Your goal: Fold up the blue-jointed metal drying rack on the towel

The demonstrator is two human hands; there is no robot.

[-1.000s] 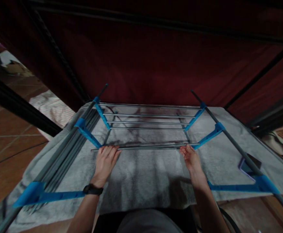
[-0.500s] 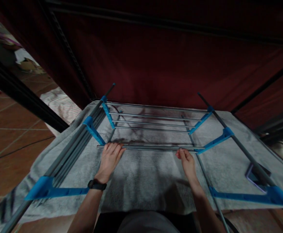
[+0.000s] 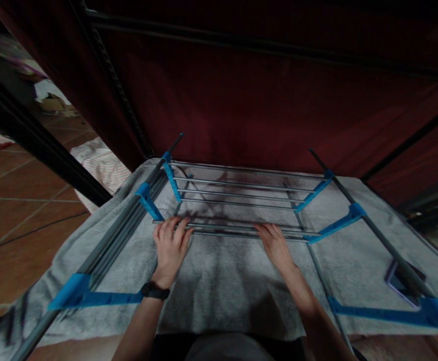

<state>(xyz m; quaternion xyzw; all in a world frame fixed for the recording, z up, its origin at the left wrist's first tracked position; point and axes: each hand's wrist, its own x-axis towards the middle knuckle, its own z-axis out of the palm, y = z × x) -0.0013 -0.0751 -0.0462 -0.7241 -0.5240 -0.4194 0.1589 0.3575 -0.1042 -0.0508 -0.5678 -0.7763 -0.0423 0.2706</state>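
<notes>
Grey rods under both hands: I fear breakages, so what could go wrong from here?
The upper grey rod might slip: its right end seems to overlap the blue bracket, not sit in it. The left hand or right hand could get pinched against the lower rod close by. The smartphone, partly hidden by the right pole, could be knocked.

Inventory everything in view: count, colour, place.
Front rods: two, grey, centre
Rear rods: four, grey, beyond those
Brackets: six, blue, three per side
Side poles: several, grey, both sides
Loose rods: several, grey, left
Apparent phone: one, dark, right
Blanket: one, grey, underneath
Fabric panel: one, maroon, behind
Frame bars: several, dark, background
Striped cloth: one, pale, left
Floor: one, brown tiles, left
Cable: one, dark, on floor
Clutter: indistinct, upper left
Wristband: one, black, lower left
Left hand: one, on front rods
Right hand: one, on front rods
</notes>
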